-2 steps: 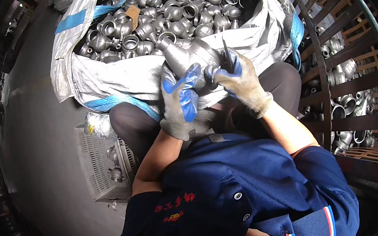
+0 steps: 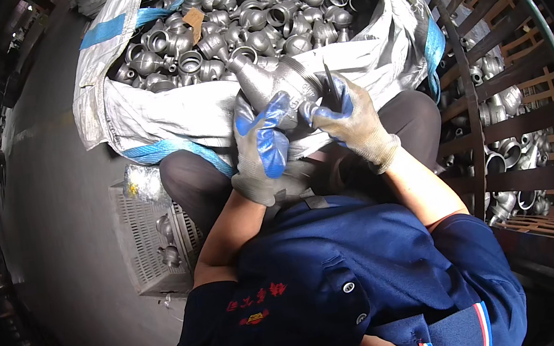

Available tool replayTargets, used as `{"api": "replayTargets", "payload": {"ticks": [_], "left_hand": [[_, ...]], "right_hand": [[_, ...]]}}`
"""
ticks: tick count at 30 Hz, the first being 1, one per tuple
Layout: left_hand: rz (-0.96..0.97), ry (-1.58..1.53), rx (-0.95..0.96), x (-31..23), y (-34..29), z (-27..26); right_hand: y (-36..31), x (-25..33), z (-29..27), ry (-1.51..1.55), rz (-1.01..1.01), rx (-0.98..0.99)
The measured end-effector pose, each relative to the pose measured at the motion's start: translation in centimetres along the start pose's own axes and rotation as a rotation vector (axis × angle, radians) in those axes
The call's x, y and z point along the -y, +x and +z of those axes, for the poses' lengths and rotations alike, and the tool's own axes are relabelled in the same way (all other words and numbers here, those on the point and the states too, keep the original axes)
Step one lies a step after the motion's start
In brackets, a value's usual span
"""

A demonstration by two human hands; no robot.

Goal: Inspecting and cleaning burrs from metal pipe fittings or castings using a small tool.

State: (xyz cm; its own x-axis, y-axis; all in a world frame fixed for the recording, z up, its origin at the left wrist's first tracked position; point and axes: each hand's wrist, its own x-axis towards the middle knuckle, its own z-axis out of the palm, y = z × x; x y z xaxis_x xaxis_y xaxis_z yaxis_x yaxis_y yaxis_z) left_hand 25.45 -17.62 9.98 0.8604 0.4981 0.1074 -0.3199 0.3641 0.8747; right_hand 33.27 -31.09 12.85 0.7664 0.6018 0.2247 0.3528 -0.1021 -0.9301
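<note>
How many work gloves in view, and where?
2. One glove is on the left hand, which holds the grey casting; the other is on the right hand, with a thin dark tool. Any more would be hidden.

The gloved left hand [image 2: 261,144] holds a grey metal fitting [image 2: 280,84] over the near edge of a white sack [image 2: 172,110] of similar castings [image 2: 255,20]; the gloved right hand [image 2: 352,117], beside it, grasps a thin dark rod [image 2: 330,78]. A brown scrap [image 2: 193,21] lies toward the sack's left edge.
</note>
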Motion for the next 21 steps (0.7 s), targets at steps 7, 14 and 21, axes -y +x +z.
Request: {"api": "replayTargets", "payload": {"ticks": [7, 14, 21], "left_hand": [[-0.009, 0.262, 0.129, 0.1, -0.5, -0.6], [-0.257, -0.436, 0.188, 0.7, 0.2, -0.8], [-0.502, -0.439, 0.005, 2.0, 0.9, -2.8]], "right_hand": [[-0.1, -0.3, -0.6, 0.29, 0.179, 0.026], [-0.4, 0.4, -1.7, -0.014, 0.043, 0.086], [-1.4, -3.7, -9.1, -0.165, 0.235, -0.063]]}}
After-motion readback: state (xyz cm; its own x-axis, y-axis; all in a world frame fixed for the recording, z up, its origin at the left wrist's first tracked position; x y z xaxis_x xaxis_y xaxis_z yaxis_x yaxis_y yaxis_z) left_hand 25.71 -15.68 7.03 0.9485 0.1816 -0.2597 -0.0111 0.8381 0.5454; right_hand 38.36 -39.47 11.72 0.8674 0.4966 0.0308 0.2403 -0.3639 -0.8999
